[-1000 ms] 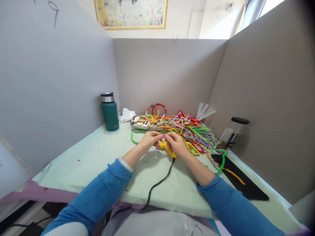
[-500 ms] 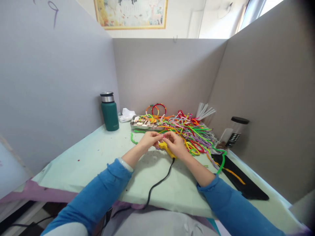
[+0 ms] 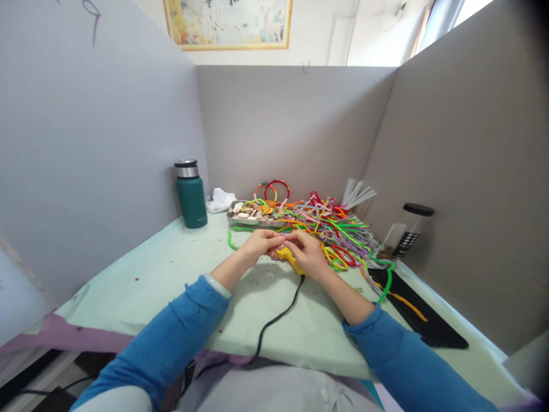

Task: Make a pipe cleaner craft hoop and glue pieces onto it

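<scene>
My left hand point(image 3: 262, 242) and my right hand point(image 3: 305, 252) meet over the middle of the table, fingertips pinched together. Between them shows a bit of something small and pink point(image 3: 282, 236), mostly covered by the fingers; its kind is too small to make out. Just under my hands lies a yellow hot glue gun point(image 3: 290, 261) with a black cord point(image 3: 278, 316) running toward me. Beyond them spreads a heap of colourful pipe cleaners point(image 3: 330, 220). A green pipe cleaner point(image 3: 231, 241) lies left of my left hand.
A metal tray point(image 3: 257, 222) of flat pale pieces stands at the back, with wrapped hoops point(image 3: 277, 184) behind it. A green bottle point(image 3: 191, 197) and tissues point(image 3: 221, 199) are left. White glue sticks point(image 3: 357, 195), a clear jar point(image 3: 407, 232) and a black board point(image 3: 422, 309) are right. Grey partitions enclose the table.
My hands stay nearly in place, pinched together. The fingertips and the small pink thing have shifted very slightly. Nothing else on the table has moved.
</scene>
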Demonstrator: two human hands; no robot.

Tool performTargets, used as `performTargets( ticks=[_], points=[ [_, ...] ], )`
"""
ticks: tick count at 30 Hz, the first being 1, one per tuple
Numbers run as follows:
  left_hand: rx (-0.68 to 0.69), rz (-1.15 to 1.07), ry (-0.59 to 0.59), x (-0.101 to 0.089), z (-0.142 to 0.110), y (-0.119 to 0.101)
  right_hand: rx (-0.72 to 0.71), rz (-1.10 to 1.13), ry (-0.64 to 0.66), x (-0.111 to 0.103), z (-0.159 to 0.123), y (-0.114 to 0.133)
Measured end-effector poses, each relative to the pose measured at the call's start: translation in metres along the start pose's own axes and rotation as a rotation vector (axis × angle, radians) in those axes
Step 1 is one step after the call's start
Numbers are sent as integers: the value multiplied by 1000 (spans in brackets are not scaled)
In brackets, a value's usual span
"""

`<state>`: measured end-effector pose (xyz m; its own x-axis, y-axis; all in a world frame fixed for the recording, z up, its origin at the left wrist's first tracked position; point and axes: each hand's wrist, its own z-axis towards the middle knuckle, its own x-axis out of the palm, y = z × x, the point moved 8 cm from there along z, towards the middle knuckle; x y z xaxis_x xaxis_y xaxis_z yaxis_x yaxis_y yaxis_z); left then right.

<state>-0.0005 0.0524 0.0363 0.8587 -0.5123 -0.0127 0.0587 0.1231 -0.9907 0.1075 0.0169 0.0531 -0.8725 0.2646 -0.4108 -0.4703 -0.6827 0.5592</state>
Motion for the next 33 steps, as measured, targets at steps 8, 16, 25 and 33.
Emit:
performTargets(
  ticks=[8,16,25,33],
  points=[
    [-39,-42,-33,-4,5,10,64,40,-6,4,0,-13],
    [-49,-78,-19,-4,5,12,19,-35,-8,0,0,-5],
    [-94,-64,-21,-2,4,13,57,-42,28,3,-1,-8],
    [-110,-58,-41,-4,4,14,137,71,-9,2,0,-16]
  ],
)
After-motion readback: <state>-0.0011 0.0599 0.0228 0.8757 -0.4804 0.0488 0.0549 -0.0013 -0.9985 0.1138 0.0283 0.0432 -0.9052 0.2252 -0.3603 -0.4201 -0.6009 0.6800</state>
